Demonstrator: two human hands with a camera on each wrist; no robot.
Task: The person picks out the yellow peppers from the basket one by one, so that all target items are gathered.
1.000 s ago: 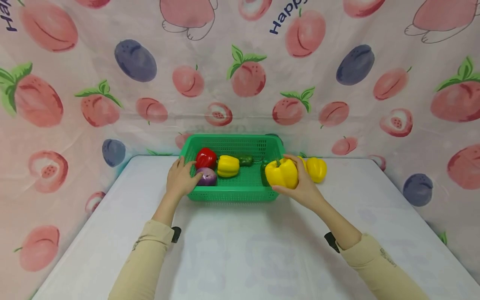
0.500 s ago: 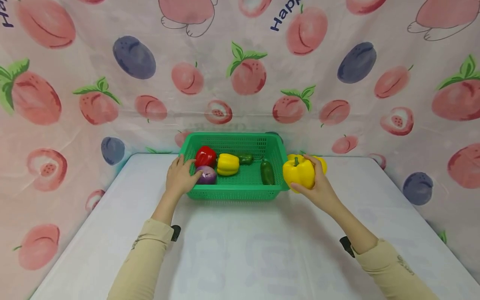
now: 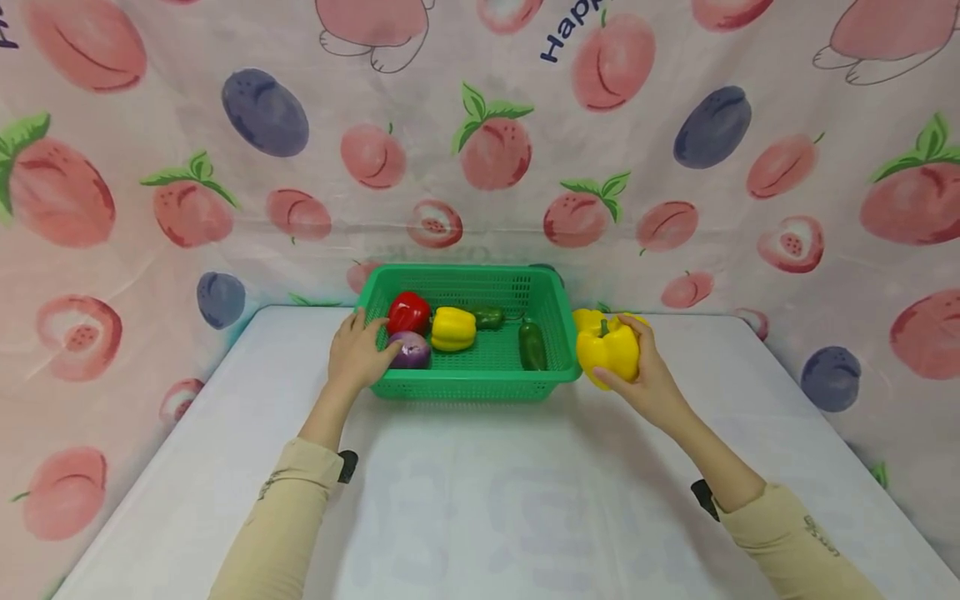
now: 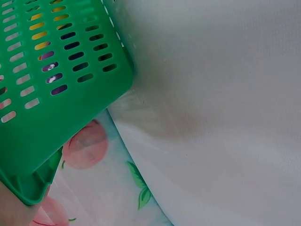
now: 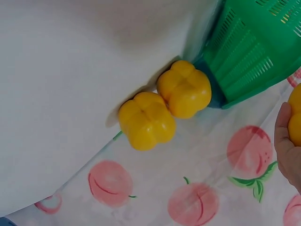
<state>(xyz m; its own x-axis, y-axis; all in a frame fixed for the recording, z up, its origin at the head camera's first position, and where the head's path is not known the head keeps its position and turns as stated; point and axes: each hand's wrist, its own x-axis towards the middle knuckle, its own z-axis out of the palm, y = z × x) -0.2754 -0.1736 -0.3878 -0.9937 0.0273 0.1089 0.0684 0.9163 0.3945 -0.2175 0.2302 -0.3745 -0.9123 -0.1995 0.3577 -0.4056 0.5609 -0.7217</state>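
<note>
My right hand (image 3: 654, 387) holds a yellow bell pepper (image 3: 609, 352), stem up, just off the right end of a green plastic basket (image 3: 465, 385). In the right wrist view that hand (image 5: 288, 150) and part of the pepper (image 5: 295, 117) show at the right edge. My left hand (image 3: 356, 354) grips the basket's left rim, its thumb over a round purple vegetable (image 3: 411, 352). The left wrist view catches only a bit of this hand (image 4: 11, 209) under the rim corner. Inside the basket lie a red bell pepper (image 3: 408, 313), another yellow pepper (image 3: 453, 328) and two cucumbers (image 3: 532, 346).
Two more yellow peppers (image 5: 185, 89) (image 5: 146, 121) sit side by side on the white table (image 3: 480, 492), right of the basket; the held pepper mostly hides them in the head view. A fruit-print cloth (image 3: 480, 225) hangs behind the table.
My right hand has moved right with the yellow pepper, from over the basket's right end to beside it, uncovering a cucumber. The left hand stays on the rim.
</note>
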